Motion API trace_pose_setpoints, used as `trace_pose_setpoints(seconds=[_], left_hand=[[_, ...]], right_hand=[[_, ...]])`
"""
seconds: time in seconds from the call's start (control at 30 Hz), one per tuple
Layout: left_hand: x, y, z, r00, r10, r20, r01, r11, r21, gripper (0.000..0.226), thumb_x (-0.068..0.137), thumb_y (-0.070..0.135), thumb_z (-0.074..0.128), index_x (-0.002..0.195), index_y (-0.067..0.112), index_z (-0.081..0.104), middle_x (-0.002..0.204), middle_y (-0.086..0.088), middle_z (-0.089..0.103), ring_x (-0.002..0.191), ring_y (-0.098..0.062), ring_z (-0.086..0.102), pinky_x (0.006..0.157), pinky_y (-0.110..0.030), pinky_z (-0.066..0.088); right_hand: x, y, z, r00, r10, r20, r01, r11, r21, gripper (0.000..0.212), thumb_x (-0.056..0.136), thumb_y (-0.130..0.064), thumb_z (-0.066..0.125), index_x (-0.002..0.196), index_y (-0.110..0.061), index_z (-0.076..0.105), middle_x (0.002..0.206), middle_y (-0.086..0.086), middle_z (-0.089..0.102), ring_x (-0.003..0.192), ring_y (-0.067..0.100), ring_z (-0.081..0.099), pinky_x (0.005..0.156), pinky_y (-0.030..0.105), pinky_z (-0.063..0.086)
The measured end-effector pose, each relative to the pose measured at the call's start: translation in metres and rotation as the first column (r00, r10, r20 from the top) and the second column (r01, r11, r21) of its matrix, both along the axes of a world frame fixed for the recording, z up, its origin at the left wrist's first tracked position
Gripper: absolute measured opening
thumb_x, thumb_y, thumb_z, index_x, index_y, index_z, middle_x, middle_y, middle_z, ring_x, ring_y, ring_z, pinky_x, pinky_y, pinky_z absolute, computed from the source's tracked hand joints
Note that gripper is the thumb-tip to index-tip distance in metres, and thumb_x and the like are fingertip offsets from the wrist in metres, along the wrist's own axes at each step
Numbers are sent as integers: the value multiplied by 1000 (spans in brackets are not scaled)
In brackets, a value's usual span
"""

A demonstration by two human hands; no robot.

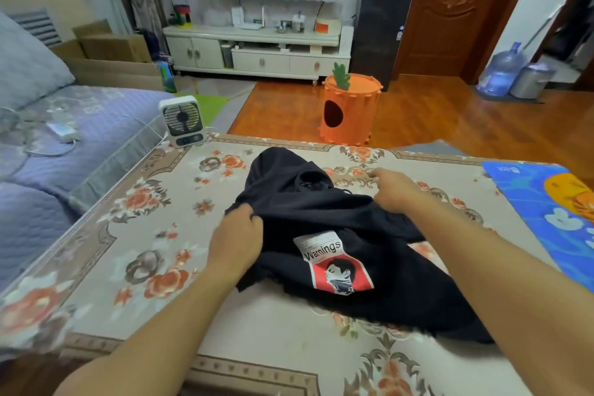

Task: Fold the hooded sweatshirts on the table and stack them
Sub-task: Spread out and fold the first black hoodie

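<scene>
While left hand [236,236] grips hoodie [337,235] fold, right hand [393,191] fingers hidden in cloth, grip unclear; floral bench [135,235] beneath.

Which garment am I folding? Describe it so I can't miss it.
On the floral table cover, mid-table between both hands, lies a black hoodie. The left hand grips its edge. Its white-and-red "Warnings" print sets it apart from the blue mat.
</scene>
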State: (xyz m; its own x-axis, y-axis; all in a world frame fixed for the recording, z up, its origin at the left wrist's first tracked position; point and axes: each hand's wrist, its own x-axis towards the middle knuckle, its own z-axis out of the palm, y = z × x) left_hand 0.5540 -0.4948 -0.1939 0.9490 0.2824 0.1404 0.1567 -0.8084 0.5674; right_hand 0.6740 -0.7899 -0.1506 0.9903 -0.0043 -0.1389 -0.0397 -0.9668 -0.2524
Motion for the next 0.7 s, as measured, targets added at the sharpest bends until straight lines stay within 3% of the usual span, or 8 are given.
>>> trace_pose_setpoints(seconds=[0.1,0.17,0.3,0.37,0.47,0.53,0.6,0.7], left_hand=[[-8,21,15,969,113,219,-100,992,-71,21,100,23,44,81,14,49,77,-2,51,67,-19,49,57,-38,39],[-22,36,6,978,48,205,-54,998,20,19,99,26,47,81,21,49,80,3,51,69,-16,50,60,-37,46],[-45,57,-22,994,-64,-92,85,964,251,18,98,33,44,84,25,52,90,5,54,74,-14,53,69,-39,53],[-49,56,-25,969,-82,-231,166,914,369,15,95,31,46,104,23,55,108,-1,58,90,-19,54,79,-37,53],[-37,27,-19,946,-187,-264,292,842,454,82,86,55,58,153,25,23,147,-10,39,130,-31,40,107,-40,39],[-14,-13,-3,943,-296,-149,323,923,209,114,74,77,61,159,30,0,161,-6,24,145,-29,27,118,-44,31],[13,-42,21,963,-268,-1,264,949,-172,116,66,78,68,156,38,6,157,-3,36,141,-24,39,109,-49,44],[41,-40,56,980,-96,175,166,878,-449,59,81,41,74,132,21,52,120,-5,66,109,-27,66,83,-36,54]], right_hand=[[-5,11,-38,953,229,-198,-254,961,-109,94,82,-35,72,158,-29,17,158,12,29,139,40,34,112,51,37],[-11,13,-72,952,154,-265,-194,972,-134,90,88,-47,66,159,-33,13,163,10,19,147,44,18,118,56,27],[-21,22,-70,984,131,-121,-162,943,-290,38,97,-28,48,133,-24,57,139,11,52,123,35,51,99,47,48],[-19,28,-39,990,135,-43,-141,918,-372,28,95,-15,47,118,-16,63,116,9,63,102,31,62,83,38,51],[-16,48,27,992,109,55,-91,960,-263,23,99,-20,44,103,-7,63,96,10,61,85,30,57,72,34,44],[-24,74,71,978,153,144,-142,986,-89,28,100,-26,40,94,-7,60,96,12,62,85,30,56,71,35,43],[-43,106,104,943,248,221,-267,962,63,26,99,-27,42,93,-10,61,95,9,62,89,29,57,72,38,46],[-68,140,124,882,424,206,-471,770,431,21,103,-20,48,120,-21,60,113,-5,62,106,15,58,85,24,48]])
